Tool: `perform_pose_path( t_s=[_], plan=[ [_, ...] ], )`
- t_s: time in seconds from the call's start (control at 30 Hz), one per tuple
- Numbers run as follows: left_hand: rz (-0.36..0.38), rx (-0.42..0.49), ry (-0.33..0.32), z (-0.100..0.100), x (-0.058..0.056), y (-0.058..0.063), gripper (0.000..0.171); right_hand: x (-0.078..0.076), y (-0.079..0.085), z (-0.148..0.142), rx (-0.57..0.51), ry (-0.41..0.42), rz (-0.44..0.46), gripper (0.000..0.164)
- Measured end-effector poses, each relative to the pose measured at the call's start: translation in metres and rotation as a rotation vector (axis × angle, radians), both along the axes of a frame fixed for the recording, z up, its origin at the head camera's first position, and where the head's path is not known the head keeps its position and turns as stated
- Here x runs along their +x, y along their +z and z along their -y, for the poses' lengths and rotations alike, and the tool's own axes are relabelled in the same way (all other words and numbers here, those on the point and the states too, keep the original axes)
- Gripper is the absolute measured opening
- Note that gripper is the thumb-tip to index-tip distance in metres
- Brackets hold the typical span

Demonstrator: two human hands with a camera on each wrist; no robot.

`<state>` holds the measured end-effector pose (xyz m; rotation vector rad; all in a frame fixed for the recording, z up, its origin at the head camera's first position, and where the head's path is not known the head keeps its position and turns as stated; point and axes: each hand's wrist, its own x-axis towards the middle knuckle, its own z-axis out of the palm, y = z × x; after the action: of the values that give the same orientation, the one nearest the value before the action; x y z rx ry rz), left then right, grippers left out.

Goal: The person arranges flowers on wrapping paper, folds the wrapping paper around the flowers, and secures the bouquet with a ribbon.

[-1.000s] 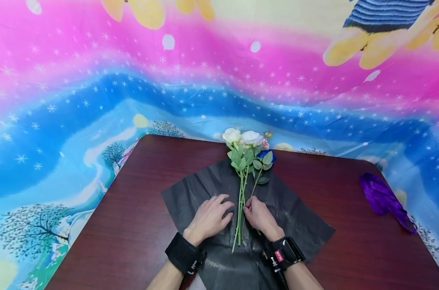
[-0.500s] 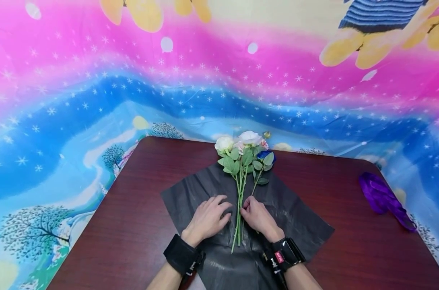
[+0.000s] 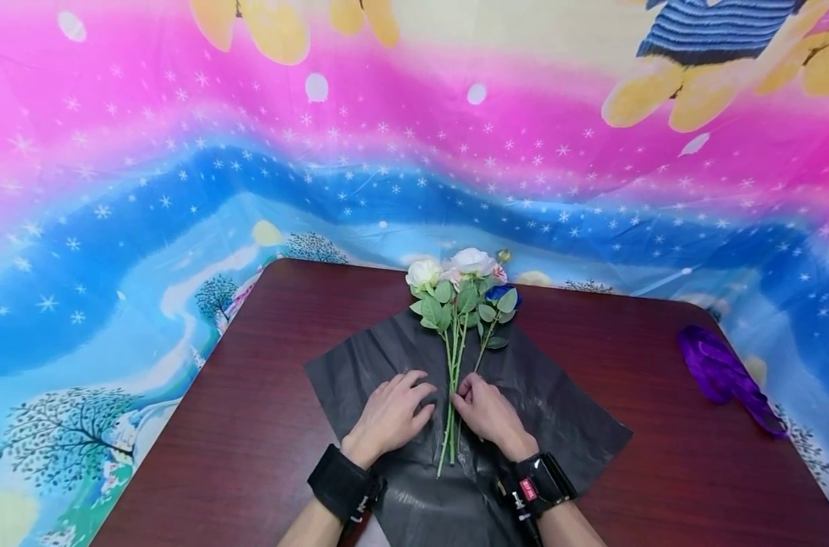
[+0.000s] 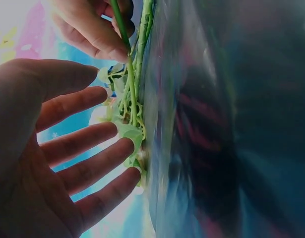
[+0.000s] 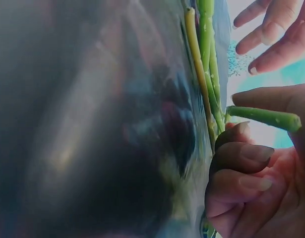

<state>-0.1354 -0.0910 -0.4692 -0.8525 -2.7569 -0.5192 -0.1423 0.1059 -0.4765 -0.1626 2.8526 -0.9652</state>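
A small bunch of roses (image 3: 473, 262), mostly white with a blue rose (image 3: 501, 293) at its right, lies across a sheet of black wrapping paper (image 3: 387, 342). Their long green stems (image 3: 451, 410) run down between the two hands. My right hand (image 3: 492, 414) pinches one green stem (image 5: 266, 118) between thumb and curled fingers, close over the paper. To the left of the stems is my left hand (image 3: 392, 414), its fingers spread and relaxed around nothing. In the left wrist view, leaves and stems show just beyond those fingers (image 4: 100, 156).
A purple ribbon (image 3: 715, 372) lies at the right side of the dark red-brown table (image 3: 250, 365). Behind the table's back edge hangs a printed pink and blue cloth (image 3: 400, 182). Black straps (image 3: 342, 482) are on both wrists.
My right hand has shifted slightly left with the stem, and the white rose heads have swung left and spread a little apart. My left hand has barely moved.
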Motion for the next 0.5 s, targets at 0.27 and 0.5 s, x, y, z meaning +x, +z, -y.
perform_pose_path(
  t_s=[0.27,0.5],
  plan=[
    [0.011,0.013,-0.005,0.004,0.001,0.0,0.023,0.004,0.0,-0.01,-0.011,-0.047,-0.036,0.014],
    [-0.009,0.046,-0.05,0.006,0.003,0.002,0.022,0.006,0.01,-0.021,-0.031,-0.059,-0.043,0.01]
  ],
)
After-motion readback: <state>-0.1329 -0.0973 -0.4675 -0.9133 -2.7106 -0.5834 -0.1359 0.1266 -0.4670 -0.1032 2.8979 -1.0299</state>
